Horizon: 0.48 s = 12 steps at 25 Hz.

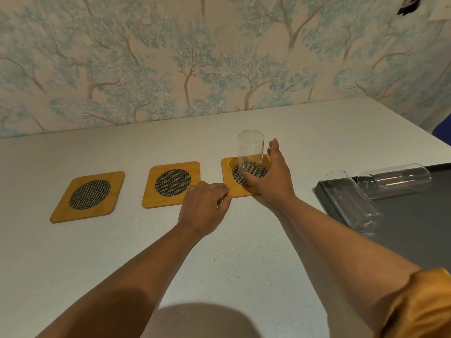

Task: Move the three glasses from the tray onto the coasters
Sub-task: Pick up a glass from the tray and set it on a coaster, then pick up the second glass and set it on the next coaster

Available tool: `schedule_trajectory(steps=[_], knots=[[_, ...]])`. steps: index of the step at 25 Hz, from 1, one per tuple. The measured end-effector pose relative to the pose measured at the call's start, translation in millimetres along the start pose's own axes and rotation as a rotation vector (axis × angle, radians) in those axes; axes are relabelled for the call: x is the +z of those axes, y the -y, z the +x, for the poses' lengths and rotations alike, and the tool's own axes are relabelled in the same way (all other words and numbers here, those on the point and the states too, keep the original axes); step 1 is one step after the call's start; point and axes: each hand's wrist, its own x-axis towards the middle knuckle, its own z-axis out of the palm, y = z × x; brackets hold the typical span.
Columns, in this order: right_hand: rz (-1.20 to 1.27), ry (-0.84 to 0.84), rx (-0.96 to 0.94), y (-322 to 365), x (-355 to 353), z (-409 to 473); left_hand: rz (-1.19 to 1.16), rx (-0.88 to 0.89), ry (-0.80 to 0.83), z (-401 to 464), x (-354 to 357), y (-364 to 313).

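Observation:
Three square bamboo coasters with dark woven rounds lie in a row: left coaster [87, 196], middle coaster [171, 184], right coaster [240, 178]. One clear glass [251, 150] stands upright on the right coaster. My right hand [271, 176] curves loosely around its base, with the thumb at the front foot of the glass and the fingers spread a little off its right wall. My left hand [205, 206] rests on the table with curled fingers touching the right coaster's front left corner. Two more glasses, near glass [351, 201] and far glass [395, 179], lie on their sides on the dark tray [415, 223].
The white speckled table [219, 276] runs back to a wall with tree-pattern wallpaper [219, 57]. The tray sits at the right edge of view, partly cut off. A blue object [443, 132] shows at the table's far right corner.

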Motion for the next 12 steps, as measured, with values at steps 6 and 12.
schedule_trajectory(steps=[6,12], knots=[[-0.126,-0.069,-0.167,38.4,-35.9,-17.2,0.080,0.112,-0.015,3.9,-5.3,-3.9],[-0.181,-0.213,-0.127,50.8,-136.1,-55.4,0.220,0.549,-0.044,0.0,-6.4,-21.3]])
